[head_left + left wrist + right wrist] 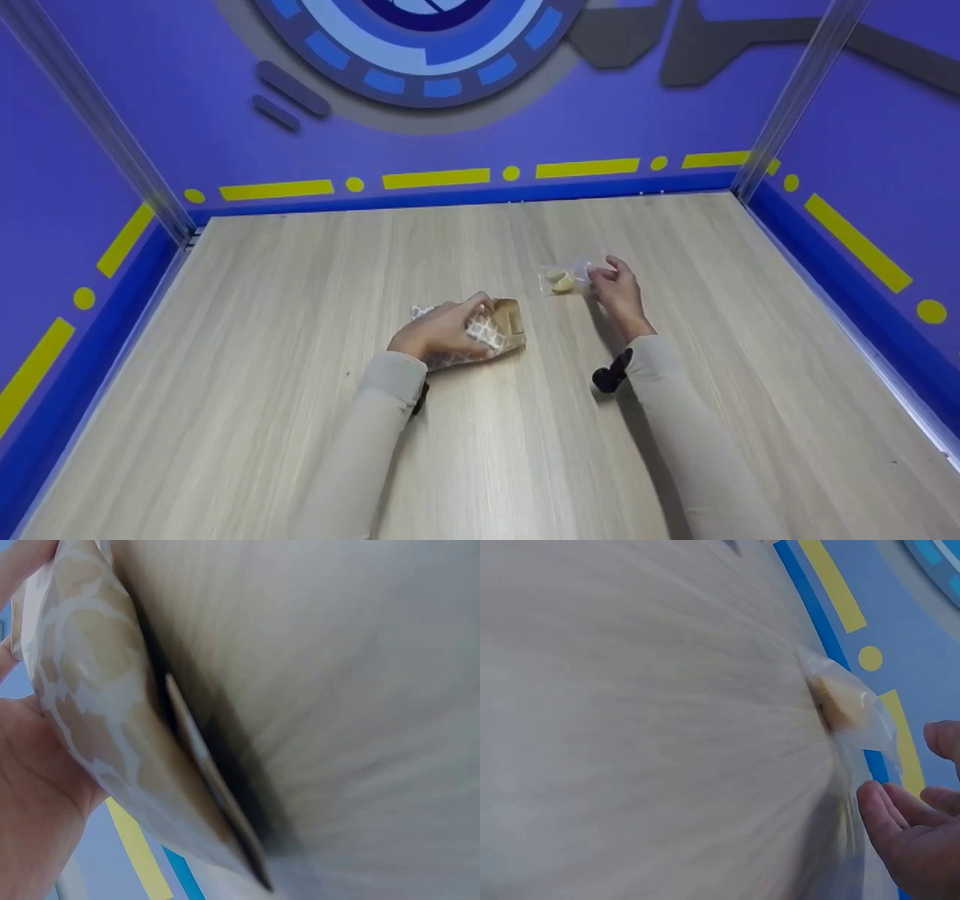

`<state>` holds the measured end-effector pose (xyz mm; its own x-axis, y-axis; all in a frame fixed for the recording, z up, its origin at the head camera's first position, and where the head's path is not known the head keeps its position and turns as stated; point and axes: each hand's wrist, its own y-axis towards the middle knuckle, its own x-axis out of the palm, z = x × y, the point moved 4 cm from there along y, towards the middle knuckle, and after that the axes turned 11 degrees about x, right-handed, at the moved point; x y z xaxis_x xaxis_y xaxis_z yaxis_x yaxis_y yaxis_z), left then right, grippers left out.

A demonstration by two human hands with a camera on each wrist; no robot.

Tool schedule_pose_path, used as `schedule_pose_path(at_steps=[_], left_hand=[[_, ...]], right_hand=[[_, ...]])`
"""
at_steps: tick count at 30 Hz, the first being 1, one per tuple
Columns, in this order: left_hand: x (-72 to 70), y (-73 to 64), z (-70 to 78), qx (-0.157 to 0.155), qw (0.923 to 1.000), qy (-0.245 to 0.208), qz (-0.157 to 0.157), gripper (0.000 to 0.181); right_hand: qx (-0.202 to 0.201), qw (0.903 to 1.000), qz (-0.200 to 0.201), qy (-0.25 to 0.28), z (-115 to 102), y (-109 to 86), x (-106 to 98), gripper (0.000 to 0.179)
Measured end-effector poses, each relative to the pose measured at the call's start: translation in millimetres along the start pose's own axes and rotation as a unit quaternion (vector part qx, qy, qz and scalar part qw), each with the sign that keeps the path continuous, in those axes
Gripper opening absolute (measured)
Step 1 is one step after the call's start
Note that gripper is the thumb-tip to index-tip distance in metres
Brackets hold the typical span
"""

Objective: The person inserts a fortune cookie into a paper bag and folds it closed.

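Observation:
My left hand (442, 334) grips a small paper bag (486, 330) with a white and brown giraffe-like pattern. Its unfolded brown mouth (511, 319) faces right. Seen from the left wrist, the bag's patterned side (97, 675) bulges beside the palm, and a thin flap (214, 780) stands out near the wood. To the right, a clear plastic bag (559, 280) with a pale yellow piece inside lies on the table. My right hand (619, 294) is at its right edge. In the right wrist view, the thumb stands apart from the loosely bent fingers (881, 817), with nothing between them.
A light wood-grain table (262, 360) spreads under both arms. Blue-purple walls (420, 150) with yellow dashes and dots border its back and sides, with metal posts (795, 97) at the corners. A black device (611, 375) is strapped to the right wrist.

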<state>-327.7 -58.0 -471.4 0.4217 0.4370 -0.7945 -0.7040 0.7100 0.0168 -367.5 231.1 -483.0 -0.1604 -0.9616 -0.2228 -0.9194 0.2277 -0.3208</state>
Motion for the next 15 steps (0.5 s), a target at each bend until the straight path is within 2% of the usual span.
schedule_pose_path(at_steps=[7, 15], left_hand=[[-0.2, 0.0, 0.0, -0.012, 0.9999, 0.012, -0.003, 0.066], [-0.1, 0.2, -0.2, -0.006, 0.9999, 0.014, -0.002, 0.067]], right_hand=[[0.034, 0.9991, -0.002, 0.024, 3.7, 3.4, 2.3, 0.065], [0.077, 0.9944, -0.014, 0.070, 8.3, 4.8, 2.8, 0.072]])
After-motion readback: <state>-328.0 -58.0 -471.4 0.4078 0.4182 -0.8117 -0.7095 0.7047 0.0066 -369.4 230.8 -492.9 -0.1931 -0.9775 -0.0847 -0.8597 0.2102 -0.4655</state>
